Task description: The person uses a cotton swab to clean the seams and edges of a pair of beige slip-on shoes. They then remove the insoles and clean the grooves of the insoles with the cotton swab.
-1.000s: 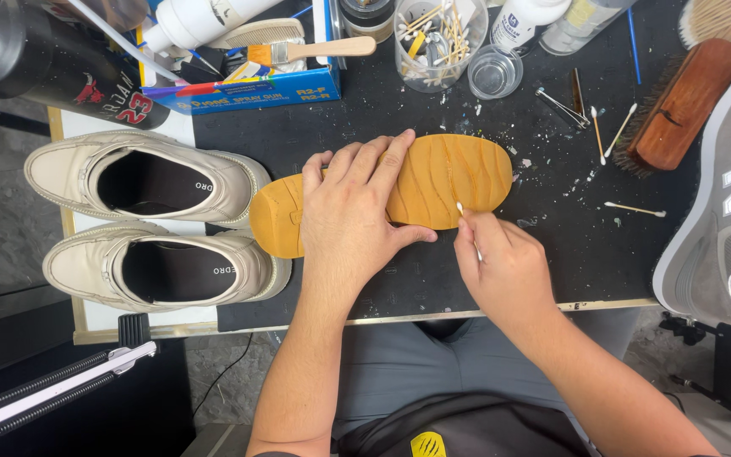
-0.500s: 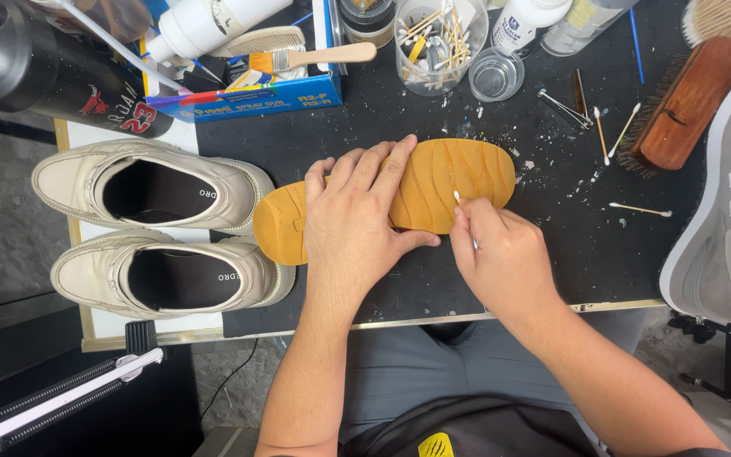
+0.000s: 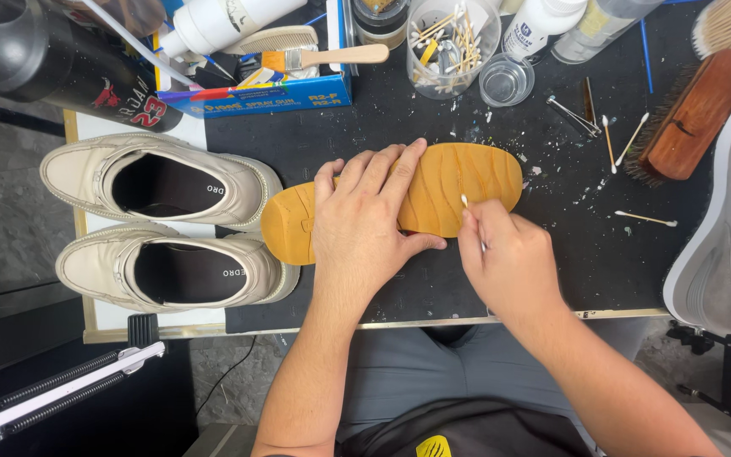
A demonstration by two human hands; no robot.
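Observation:
A tan rubber shoe sole (image 3: 458, 182) lies upturned on the black work mat (image 3: 568, 245), ribbed grooves facing up. My left hand (image 3: 365, 224) presses flat on its middle, fingers spread toward the toe end. My right hand (image 3: 509, 262) pinches a cotton swab (image 3: 470, 216), whose white tip touches the sole's near edge.
Two cream shoes (image 3: 162, 182) (image 3: 171, 271) sit on a white board at the left. A blue box of brushes (image 3: 289, 76), bottles, a clear cup of swabs (image 3: 450, 38) and a small glass jar (image 3: 506, 80) line the back. A wooden brush (image 3: 691, 114) and a grey sneaker (image 3: 725, 245) lie right.
The swab tip in my right hand has shifted slightly along the sole's near edge. My left hand stays pressed on the sole.

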